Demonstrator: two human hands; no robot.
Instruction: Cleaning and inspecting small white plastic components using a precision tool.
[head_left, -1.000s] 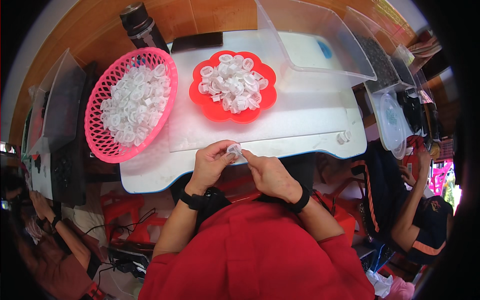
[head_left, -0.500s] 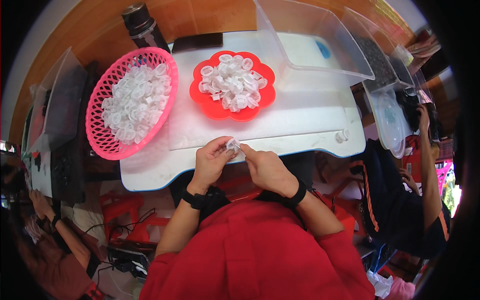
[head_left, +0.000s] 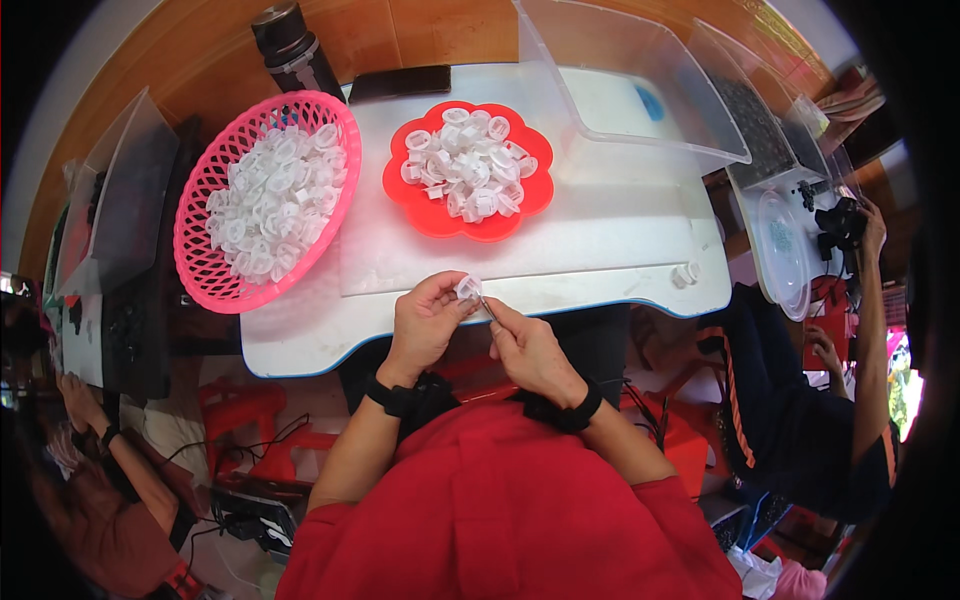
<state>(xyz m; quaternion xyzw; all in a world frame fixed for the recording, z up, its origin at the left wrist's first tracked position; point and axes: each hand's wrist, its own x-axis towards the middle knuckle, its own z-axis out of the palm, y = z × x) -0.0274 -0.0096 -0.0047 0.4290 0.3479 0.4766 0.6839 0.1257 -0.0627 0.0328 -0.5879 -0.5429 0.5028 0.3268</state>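
Small white plastic piece (head_left: pixel 468 287), pinched

The left hand (head_left: pixel 422 325) holds it; the right hand (head_left: pixel 537 357) grips what seems a thin tool (head_left: pixel 487 306) just beside it. Beyond the hands sit a red flower-shaped plate (head_left: pixel 424 212) and, leftward, a pink basket (head_left: pixel 196 266).

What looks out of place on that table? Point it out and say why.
A few loose white pieces sit by the white table's near right corner, away from the similar pieces heaped in the pink basket and red dish. They look like strays, though perhaps deliberately set aside.
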